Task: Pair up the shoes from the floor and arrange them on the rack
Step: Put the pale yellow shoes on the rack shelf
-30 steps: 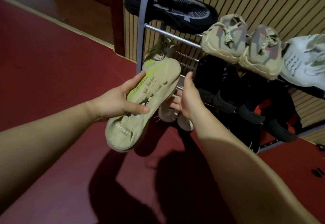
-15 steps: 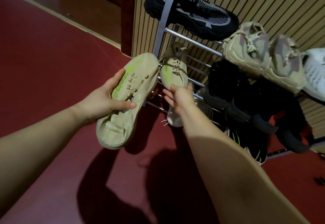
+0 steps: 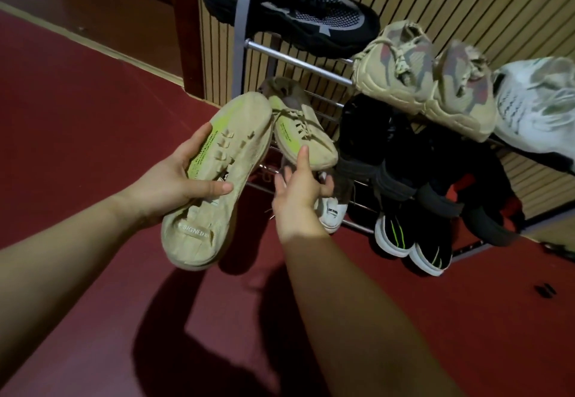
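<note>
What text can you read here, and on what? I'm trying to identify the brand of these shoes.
"SIGNED", start hidden: heel of the beige sneaker in the left hand.
"DESIG", cut off: white shoe by the right hand.
Print on the held sneaker's green stripe: too small.
Letters on the black sneaker: cut off, unreadable.

Left forearm is stretched in from 8 o'clock, left hand (image 3: 174, 185) curled round a tan shoe (image 3: 239, 132). Right forearm is extended from 5 o'clock, right hand (image 3: 297, 197) spread, index toward 12.
</note>
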Demonstrator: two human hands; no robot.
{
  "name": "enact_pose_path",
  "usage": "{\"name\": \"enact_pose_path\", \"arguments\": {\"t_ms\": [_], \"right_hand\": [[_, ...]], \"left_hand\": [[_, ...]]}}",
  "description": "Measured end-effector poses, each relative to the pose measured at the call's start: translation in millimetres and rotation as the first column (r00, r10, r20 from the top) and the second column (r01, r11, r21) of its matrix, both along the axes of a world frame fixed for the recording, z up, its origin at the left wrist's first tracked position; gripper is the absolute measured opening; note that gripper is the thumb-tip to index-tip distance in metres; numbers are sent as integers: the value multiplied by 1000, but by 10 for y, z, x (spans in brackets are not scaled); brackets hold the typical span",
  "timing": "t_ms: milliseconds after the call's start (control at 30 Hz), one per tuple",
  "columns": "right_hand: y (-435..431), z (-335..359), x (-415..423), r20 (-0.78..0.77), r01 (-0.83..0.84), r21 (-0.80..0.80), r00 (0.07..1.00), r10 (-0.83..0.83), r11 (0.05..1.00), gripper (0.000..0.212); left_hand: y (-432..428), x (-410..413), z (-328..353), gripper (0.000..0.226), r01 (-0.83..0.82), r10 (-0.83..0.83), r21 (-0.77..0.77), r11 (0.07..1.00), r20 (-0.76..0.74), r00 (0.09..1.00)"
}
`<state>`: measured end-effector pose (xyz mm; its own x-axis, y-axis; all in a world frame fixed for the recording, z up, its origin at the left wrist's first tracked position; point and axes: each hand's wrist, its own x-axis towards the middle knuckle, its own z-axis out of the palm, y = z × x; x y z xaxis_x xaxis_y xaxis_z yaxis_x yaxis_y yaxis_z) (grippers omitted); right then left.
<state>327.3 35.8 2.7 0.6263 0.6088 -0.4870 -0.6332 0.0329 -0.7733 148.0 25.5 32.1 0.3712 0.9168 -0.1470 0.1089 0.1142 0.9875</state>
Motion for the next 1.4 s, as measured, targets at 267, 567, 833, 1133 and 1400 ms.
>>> {"name": "enact_pose_path", "arguments": {"t_ms": [267, 567, 833, 1133, 1400], "right_hand": [[47, 5, -54, 504, 74, -182, 863, 28, 981, 72], [-167, 114, 359, 749, -204, -97, 630, 206, 974, 77], [-899, 143, 1219, 749, -331, 40, 634, 191, 943, 62], [-1492, -350, 1622, 600, -654, -460, 270, 753, 601, 71], [-1430, -789, 1255, 461, -507, -767, -9, 887, 393, 62]], "left_hand": [[19, -220, -69, 112, -39, 37, -31, 999, -78, 996], [74, -86, -72, 143, 46, -49, -65, 997, -44, 998], [50, 70, 114, 95, 91, -90, 22, 996, -23, 996], [-293, 517, 22, 134, 352, -356, -69, 934, -68, 932], [-780, 567, -721, 102, 211, -229, -139, 967, -127, 965]]}}
